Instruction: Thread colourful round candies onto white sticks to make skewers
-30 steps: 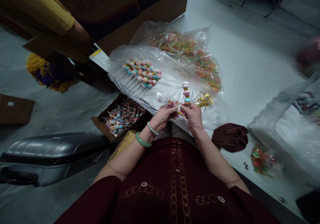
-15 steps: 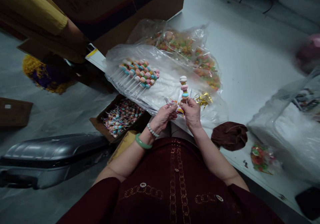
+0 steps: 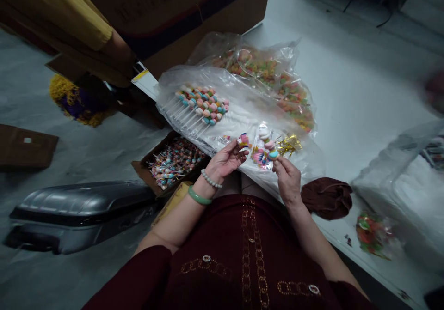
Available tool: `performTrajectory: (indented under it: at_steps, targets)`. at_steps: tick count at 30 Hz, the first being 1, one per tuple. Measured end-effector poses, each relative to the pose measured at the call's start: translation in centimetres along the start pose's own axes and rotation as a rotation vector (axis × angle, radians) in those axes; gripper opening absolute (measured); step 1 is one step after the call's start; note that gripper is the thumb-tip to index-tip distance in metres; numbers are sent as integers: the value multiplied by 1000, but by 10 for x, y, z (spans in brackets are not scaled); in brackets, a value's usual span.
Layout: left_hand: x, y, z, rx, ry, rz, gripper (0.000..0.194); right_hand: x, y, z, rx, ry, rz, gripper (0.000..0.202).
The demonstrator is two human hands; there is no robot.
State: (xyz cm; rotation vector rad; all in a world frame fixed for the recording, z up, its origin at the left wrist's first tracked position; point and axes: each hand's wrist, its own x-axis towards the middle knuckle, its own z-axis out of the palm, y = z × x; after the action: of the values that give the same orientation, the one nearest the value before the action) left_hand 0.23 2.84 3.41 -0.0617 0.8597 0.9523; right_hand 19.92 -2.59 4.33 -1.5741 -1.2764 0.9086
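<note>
My left hand (image 3: 229, 161), with a bead bracelet and a green bangle, pinches a small printed plastic wrapper (image 3: 244, 140) at its fingertips. My right hand (image 3: 289, 178) grips a candy skewer (image 3: 269, 145) by its stick, just under the blue piece; white, pink and blue pieces are stacked along it, tilted to the left. Beneath the skewer, printed wrappers (image 3: 260, 156) lie on the plastic sheet. Gold twist ties (image 3: 290, 144) are heaped just right of them. Rows of candy skewers (image 3: 203, 104) rest on the sheet further left, sticks toward the lower left.
Clear bags of gummy candy (image 3: 256, 67) lie at the back of the white table (image 3: 340, 79). An open carton (image 3: 152, 162) of wrapped skewers stands below the table's left edge, near a grey suitcase (image 3: 86, 208). A brown cloth (image 3: 328, 198) lies at right. A person's yellow sleeve (image 3: 86, 19) shows upper left.
My hands have drawn apart. The right hand has moved right and down with the skewer, which now leans left; the wrapper at my left fingertips shows more plainly.
</note>
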Motion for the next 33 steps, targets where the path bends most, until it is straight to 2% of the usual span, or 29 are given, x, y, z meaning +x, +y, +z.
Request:
performTrajectory:
  at_steps: [4,8,18,21,25,27,29,31,33]
  targets:
    - [-1,6,-1,-21,-71,21,18,-17,-2,-2,-8,6,-13,24]
    - [-6,9,1,-7,-117,5,21,-18,-6,3,10,73,-57,22]
    - [-15,15,-1,-19,-222,-1,25,-14,-8,8,-210,149,-416,15]
    - [-12,12,0,-9,-231,74,20,-15,-7,9,-328,173,-497,16]
    - [-5,9,4,-39,-157,294,6,-19,-4,12,-417,116,-580,17]
    - [-2,8,7,-15,-112,383,3,-21,-3,14,-384,85,-589,16]
    - [0,9,8,16,-69,451,9,-21,-3,16,-319,61,-561,15]
    - [1,9,9,33,-31,507,13,-20,-2,17,-231,40,-468,13]
    - [1,10,7,67,-5,526,17,-18,-2,18,-121,25,-295,11]
